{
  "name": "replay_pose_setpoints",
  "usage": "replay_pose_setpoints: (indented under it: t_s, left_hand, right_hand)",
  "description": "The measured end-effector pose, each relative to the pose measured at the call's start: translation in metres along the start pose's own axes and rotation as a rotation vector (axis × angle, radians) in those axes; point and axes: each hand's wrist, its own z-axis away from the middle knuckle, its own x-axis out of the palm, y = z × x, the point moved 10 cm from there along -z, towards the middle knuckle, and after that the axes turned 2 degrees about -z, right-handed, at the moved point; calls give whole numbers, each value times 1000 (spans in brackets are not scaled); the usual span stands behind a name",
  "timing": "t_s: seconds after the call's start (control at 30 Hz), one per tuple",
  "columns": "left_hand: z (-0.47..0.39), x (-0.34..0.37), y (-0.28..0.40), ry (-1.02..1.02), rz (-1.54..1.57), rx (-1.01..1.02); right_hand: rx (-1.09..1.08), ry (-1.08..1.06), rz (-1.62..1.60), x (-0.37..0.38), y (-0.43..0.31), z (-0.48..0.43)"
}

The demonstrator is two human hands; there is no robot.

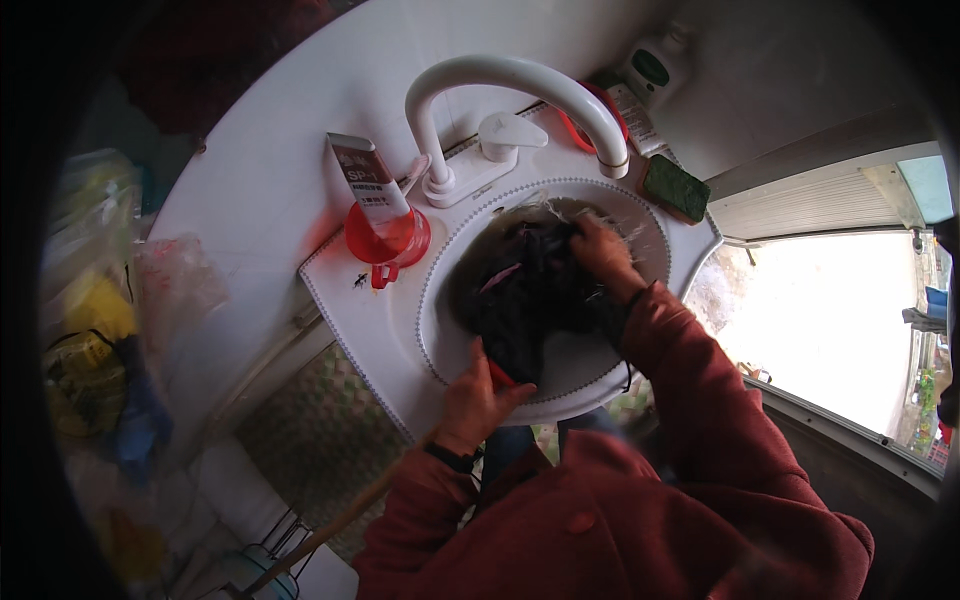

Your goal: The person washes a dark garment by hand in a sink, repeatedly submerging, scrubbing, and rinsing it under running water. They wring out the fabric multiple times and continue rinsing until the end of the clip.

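Dark wet cloth point(517, 292) with a pink streak lies bunched in the white oval washbasin point(457, 352), partly in murky water. My left hand point(480, 401), at the basin's front rim, grips the cloth close to a red part point(501, 375). On the far right side of the bundle, my right hand point(604, 259) has its fingers curled into the fabric, the fingertips partly hidden. Water splashes around that hand, which is slightly blurred. Over the basin arches a white faucet point(517, 71) with a lever handle point(514, 133).
Left of the faucet stands a red cup point(390, 240) holding a toothpaste tube point(367, 180) and a toothbrush point(414, 174). A green scouring sponge point(675, 189) rests on the right ledge, near a white bottle point(656, 67). Plastic bags point(97, 300) hang at left. A window point(817, 315) is at right.
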Motion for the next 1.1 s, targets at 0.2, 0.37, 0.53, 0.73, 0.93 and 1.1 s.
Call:
replay_pose_setpoints:
  t_s: [0.2, 0.37, 0.53, 0.73, 0.93, 1.1]
  left_hand:
    - [10, 7, 25, 12, -38, 205]
    - [9, 10, 34, 11, -74, 283]
    - [7, 13, 27, -55, -92, 177]
    - [7, 14, 24, -74, -21, 101]
    - [1, 34, 1, -333, 185, -37]
    - [-10, 38, 5, -401, 115, -47]
  right_hand:
    - [-338, -89, -10, -13, -24, -15]
    - [-578, -456, 121, 54, -127, 9]
    - [-659, -642, 597, 103, -138, 66]
    - [-652, -341, 468, -13, -103, 95]
    - [-262, -461, 155, -33, -29, 129]
    - [-295, -52, 46, -56, -21, 82]
